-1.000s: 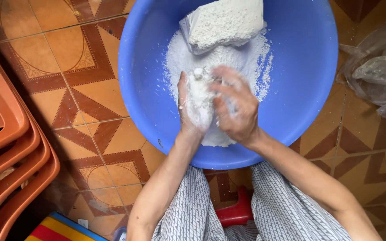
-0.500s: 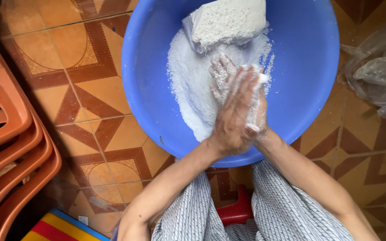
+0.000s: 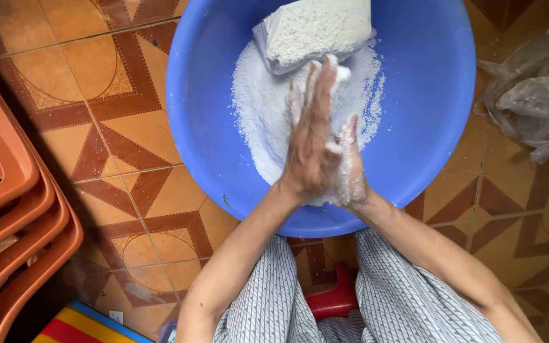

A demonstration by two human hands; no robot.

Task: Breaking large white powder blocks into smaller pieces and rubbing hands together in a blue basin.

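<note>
White crumbly flour point(image 3: 268, 114) heaped mid-basin, left hand point(image 3: 312, 140) flat and open pressed palm to palm over right hand point(image 3: 351, 168), right mostly hidden, anything between them unseen, pale block point(image 3: 316, 28) at blue basin's point(image 3: 427, 95) far edge, cut off by frame, clear plastic bag point(image 3: 535, 101) on floor.

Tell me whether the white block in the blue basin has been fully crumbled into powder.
No, the white block sits largely whole at the far side of the blue basin, beyond the left hand and right hand.
</note>
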